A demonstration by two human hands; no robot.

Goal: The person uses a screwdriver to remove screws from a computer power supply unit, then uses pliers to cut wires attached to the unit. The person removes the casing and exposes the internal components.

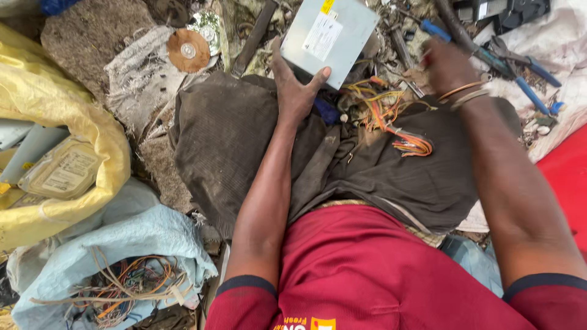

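My left hand (295,85) grips the near edge of a grey metal box (330,33) with a white label, tilted above my lap. A bundle of orange, yellow and red wires (391,119) trails from the box across my dark trousers (244,140). My right hand (446,64) is blurred at the upper right. It is closed on a small tool with a red handle, near blue-handled pliers (520,79). Bangles ring that wrist.
A yellow sack (79,128) holding flat metal parts sits at the left. A pale blue sack (128,244) with tangled wires lies at the lower left. A disc (188,50) and scrap lie on the ground. White cloth (562,43) and red sheet (565,177) at right.
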